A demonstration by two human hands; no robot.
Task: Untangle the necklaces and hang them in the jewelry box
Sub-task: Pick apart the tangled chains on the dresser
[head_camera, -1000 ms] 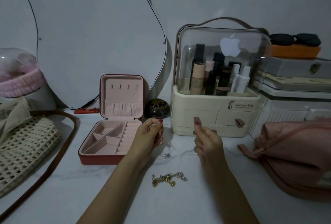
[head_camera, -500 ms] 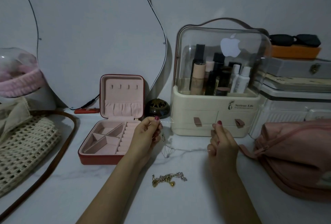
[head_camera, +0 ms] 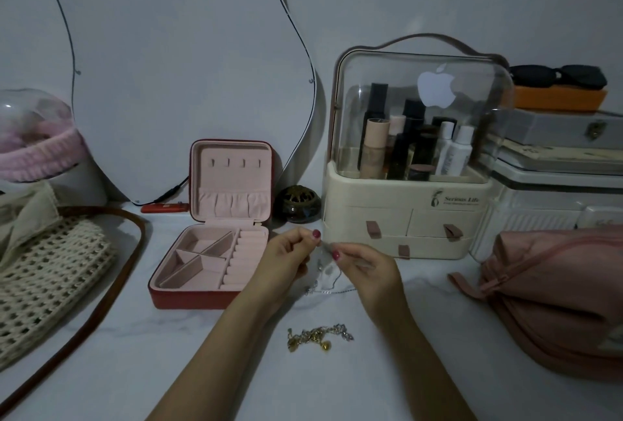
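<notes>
Left hand (head_camera: pixel 286 260) and right hand (head_camera: pixel 365 267) pinch thin silver chain necklace (head_camera: pixel 328 280) right of open red square jewelry box (head_camera: pixel 215 242); tangled gold necklace (head_camera: pixel 318 339) on white counter (head_camera: pixel 202 353) nearer viewer.

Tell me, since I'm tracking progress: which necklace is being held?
The thin silver chain necklace, pinched by both hands; the tangled gold chain necklace lies untouched on the tabletop.

Both hands, left (head_camera: pixel 286 262) and right (head_camera: pixel 365 269), raised, fingertips pinched together
</notes>
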